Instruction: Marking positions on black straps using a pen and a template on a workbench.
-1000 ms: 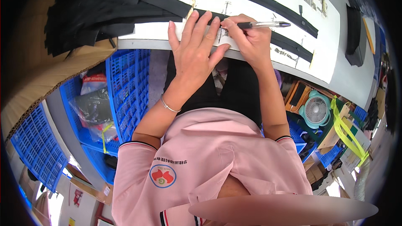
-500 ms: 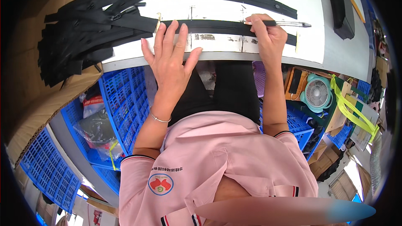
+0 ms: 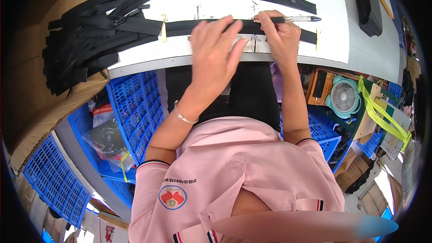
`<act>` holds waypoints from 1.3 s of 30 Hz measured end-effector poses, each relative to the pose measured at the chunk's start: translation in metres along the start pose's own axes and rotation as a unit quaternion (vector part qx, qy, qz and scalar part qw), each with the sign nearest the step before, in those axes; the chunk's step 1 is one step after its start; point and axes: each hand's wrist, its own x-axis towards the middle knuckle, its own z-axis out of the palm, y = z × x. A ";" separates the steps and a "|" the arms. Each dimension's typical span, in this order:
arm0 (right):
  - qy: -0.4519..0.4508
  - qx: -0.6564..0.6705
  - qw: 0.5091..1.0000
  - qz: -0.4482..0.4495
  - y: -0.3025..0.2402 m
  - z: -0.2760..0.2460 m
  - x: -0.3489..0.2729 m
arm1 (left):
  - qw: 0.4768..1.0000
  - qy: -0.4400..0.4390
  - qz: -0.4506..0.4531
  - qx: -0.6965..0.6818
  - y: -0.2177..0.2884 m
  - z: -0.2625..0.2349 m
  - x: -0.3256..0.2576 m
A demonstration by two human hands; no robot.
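A long, narrow black fabric zipper-like strip lies flat on the white sheet atop the grey bench. The blurred left hand spreads over it, contact unclear; the right hand pinches a slim clear-and-black pen. The strip looks light and limp, probably best steadied near its ends.

Brightly lit, dark curved fisheye edges, blurred left fingers
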 end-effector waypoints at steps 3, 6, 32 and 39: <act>0.001 0.015 1.000 0.016 0.000 0.000 -0.001 | 1.000 0.005 0.008 -0.023 0.004 0.022 0.014; 0.010 0.012 1.000 0.012 0.005 -0.001 -0.002 | 1.000 0.021 0.009 -0.002 0.001 0.031 0.018; 0.099 0.091 0.984 0.115 0.034 -0.094 -0.004 | 1.000 0.003 -0.005 0.027 0.003 0.032 0.017; 0.064 0.079 0.991 0.089 0.048 -0.096 -0.005 | 0.999 -0.006 0.026 0.031 0.032 0.047 0.029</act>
